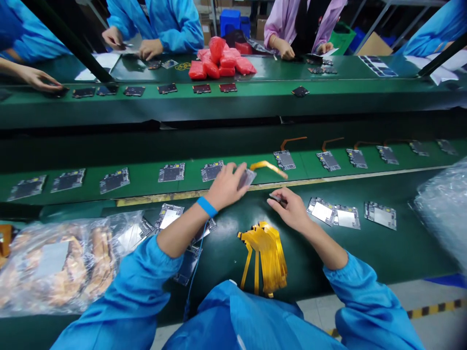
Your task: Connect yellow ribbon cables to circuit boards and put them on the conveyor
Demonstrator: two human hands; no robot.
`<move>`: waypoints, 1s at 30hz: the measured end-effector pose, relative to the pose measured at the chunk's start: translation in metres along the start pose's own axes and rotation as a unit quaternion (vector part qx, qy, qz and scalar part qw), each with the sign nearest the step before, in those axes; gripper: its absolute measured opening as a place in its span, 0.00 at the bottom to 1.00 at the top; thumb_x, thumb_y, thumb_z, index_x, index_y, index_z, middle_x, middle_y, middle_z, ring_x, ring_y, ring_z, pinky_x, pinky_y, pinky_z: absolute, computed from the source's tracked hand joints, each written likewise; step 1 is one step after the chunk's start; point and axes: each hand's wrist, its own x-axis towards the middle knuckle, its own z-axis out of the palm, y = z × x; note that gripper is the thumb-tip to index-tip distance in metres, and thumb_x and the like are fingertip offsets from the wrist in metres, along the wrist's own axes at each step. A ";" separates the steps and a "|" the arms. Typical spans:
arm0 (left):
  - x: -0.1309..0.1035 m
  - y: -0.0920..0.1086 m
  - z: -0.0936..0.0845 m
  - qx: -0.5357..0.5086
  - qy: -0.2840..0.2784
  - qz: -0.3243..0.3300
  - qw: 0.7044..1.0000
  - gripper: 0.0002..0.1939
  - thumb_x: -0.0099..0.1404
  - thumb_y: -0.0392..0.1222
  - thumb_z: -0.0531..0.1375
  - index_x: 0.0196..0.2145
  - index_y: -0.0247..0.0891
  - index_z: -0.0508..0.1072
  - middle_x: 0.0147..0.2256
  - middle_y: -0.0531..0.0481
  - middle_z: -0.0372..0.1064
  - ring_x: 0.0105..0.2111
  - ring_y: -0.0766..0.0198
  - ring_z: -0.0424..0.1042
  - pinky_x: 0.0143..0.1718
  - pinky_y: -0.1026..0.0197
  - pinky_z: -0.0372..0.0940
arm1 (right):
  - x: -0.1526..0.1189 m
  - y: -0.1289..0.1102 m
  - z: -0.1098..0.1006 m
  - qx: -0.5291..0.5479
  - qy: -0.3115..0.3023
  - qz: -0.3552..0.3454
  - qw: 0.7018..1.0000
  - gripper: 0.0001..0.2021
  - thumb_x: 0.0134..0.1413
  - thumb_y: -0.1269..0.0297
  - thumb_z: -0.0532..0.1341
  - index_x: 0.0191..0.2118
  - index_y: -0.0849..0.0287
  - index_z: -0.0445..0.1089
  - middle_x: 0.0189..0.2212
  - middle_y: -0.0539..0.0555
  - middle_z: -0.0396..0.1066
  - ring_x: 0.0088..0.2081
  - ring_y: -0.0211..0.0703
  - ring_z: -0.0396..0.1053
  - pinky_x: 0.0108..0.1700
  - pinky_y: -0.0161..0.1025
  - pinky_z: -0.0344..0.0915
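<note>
My left hand, with a blue band at the wrist, is closed on a circuit board at the near edge of the green belt. From that board a yellow-orange flex cable reaches to the right. My right hand is closed in a pinch just below and to the right, around a small grey piece whose kind I cannot make out. Between my forearms a fan of yellow flex cables lies on the green bench. Another circuit board rests on the belt behind my left hand.
Several boards lie along the belt; those at right carry flex cables. More boards sit right of my right hand. A plastic bag lies left, bubble wrap right. Across, co-workers handle parts near red bundles.
</note>
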 end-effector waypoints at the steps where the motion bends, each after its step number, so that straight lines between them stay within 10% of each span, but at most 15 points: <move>1: 0.010 -0.007 -0.003 0.017 0.013 -0.032 0.999 0.32 0.71 0.48 0.58 0.68 0.34 0.59 0.59 0.32 0.61 0.58 0.43 0.64 0.58 0.45 0.64 | -0.003 0.000 -0.002 -0.004 -0.011 -0.004 1.000 0.12 0.65 0.53 0.63 0.44 0.56 0.74 0.35 0.53 0.73 0.33 0.42 0.69 0.36 0.37 0.64; 8: 0.025 -0.057 -0.009 0.130 -0.175 -0.075 0.973 0.30 0.71 0.43 0.57 0.68 0.37 0.64 0.62 0.31 0.61 0.60 0.37 0.62 0.56 0.42 0.63 | -0.022 -0.003 -0.003 -0.080 -0.177 -0.023 0.981 0.07 0.66 0.63 0.62 0.39 0.55 0.77 0.37 0.53 0.77 0.37 0.43 0.73 0.39 0.37 0.61; 14: 0.029 -0.071 -0.010 0.146 -0.193 -0.033 0.970 0.30 0.70 0.40 0.57 0.68 0.39 0.66 0.56 0.31 0.65 0.55 0.40 0.65 0.50 0.47 0.64 | -0.026 -0.006 0.006 -0.123 -0.225 0.013 0.966 0.06 0.61 0.63 0.68 0.44 0.53 0.78 0.44 0.52 0.78 0.41 0.44 0.75 0.37 0.37 0.58; 22: -0.001 -0.026 -0.022 0.088 -0.124 0.104 0.983 0.28 0.65 0.45 0.59 0.62 0.39 0.71 0.48 0.38 0.66 0.47 0.48 0.67 0.47 0.49 0.64 | -0.022 -0.003 0.004 -0.075 -0.208 0.035 0.975 0.05 0.63 0.61 0.66 0.37 0.55 0.77 0.37 0.50 0.79 0.36 0.41 0.73 0.35 0.36 0.55; 30: -0.048 0.007 0.005 0.049 -0.152 0.186 0.969 0.24 0.67 0.42 0.61 0.60 0.38 0.71 0.50 0.36 0.66 0.52 0.44 0.64 0.52 0.46 0.62 | -0.011 -0.003 0.003 -0.019 -0.178 0.011 0.984 0.07 0.63 0.59 0.66 0.36 0.51 0.82 0.41 0.51 0.81 0.41 0.42 0.76 0.41 0.36 0.62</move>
